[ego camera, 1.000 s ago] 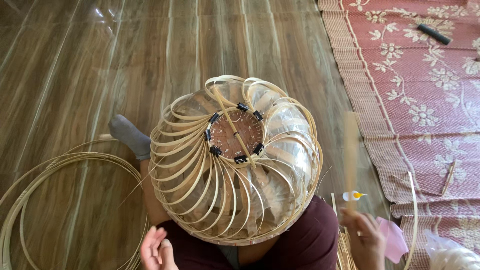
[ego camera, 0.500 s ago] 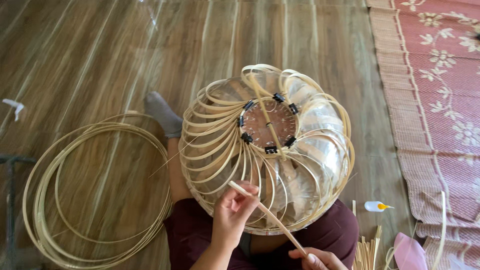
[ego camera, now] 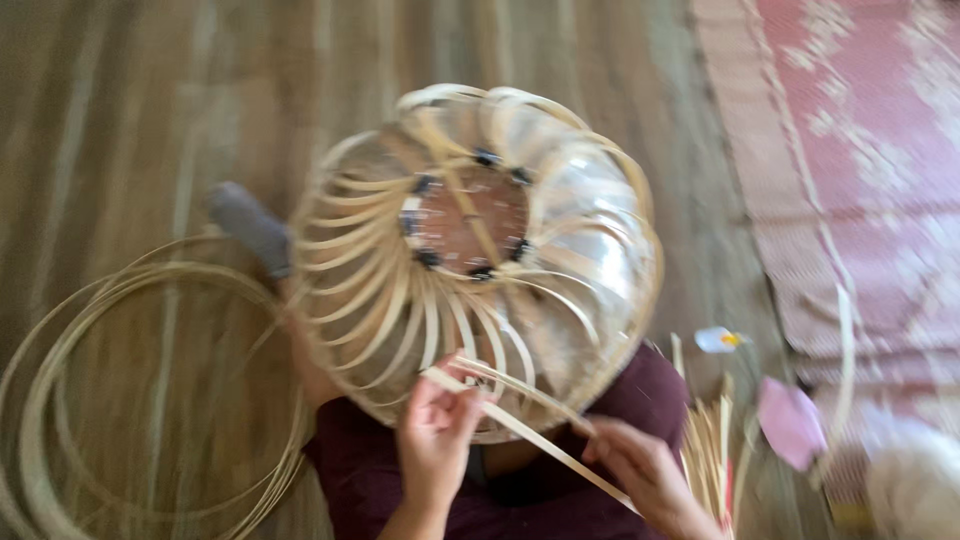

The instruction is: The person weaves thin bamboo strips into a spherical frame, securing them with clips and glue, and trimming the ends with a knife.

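Note:
A round bamboo frame of curved ribs with a brown disc at its centre rests on my lap, over my maroon trousers. My left hand pinches the near end of a flat bamboo strip against the frame's lower rim. My right hand holds the same strip further down, at the lower right. The strip runs slantwise between the two hands. The picture is blurred by motion.
A coil of thin bamboo hoops lies on the wooden floor at the left. A bundle of strips, a pink object and a small white bottle sit at the right, beside a red patterned mat. My grey-socked foot shows left of the frame.
My right hand left the strip bundle and now holds a strip with my left hand at the frame's rim. The camera view shifted and blurred.

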